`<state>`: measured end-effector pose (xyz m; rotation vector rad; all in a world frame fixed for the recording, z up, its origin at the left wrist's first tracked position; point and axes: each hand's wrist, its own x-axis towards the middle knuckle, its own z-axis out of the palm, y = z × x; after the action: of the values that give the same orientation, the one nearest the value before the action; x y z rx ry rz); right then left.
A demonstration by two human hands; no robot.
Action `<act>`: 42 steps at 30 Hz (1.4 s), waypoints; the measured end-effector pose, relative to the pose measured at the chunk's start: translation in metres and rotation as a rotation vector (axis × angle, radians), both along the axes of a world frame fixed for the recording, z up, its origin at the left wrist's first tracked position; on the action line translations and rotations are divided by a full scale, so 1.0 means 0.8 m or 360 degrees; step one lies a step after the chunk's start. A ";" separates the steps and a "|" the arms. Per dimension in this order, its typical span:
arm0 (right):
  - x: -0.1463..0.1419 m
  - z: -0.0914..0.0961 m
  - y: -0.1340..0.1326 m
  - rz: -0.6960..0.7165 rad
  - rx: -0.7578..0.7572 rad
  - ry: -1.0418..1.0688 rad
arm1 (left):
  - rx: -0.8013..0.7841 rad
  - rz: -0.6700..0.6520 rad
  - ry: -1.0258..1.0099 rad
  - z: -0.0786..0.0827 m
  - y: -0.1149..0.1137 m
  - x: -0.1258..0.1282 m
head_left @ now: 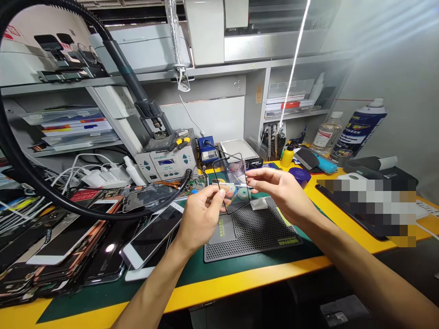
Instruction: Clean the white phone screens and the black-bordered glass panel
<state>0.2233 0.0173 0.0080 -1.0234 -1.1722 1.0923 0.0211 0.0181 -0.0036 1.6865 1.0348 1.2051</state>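
Note:
A thin, clear phone screen glass with a black border (230, 183) stands tilted in the air above the bench. My left hand (200, 219) pinches its lower left side between thumb and fingertips. My right hand (277, 192) holds its right edge with the fingertips. Below the hands lies a black perforated repair mat (252, 233) on a green bench mat (195, 274). A small white pad (259, 204) and a teal round item (243, 193) sit just beyond the mat, behind the glass.
Stacked phones and screens (68, 242) fill the bench's left side, under a black magnifier ring (20, 137). A soldering station (164, 162) stands behind the hands. A spray can (360, 130) and bottles stand at the back right. Shelves rise behind.

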 end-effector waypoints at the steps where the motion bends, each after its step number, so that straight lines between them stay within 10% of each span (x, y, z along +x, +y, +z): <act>1: 0.000 0.001 0.000 -0.0005 -0.0004 0.0001 | 0.0002 0.0000 -0.0004 0.001 0.000 0.000; 42: 0.011 0.001 0.001 0.0254 0.0020 0.0087 | -0.0210 -0.0043 -0.0091 0.005 0.004 -0.008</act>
<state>0.2323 0.0180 0.0088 -0.8962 -1.2312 1.2288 0.0145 0.0215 0.0006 1.5510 1.0306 1.1362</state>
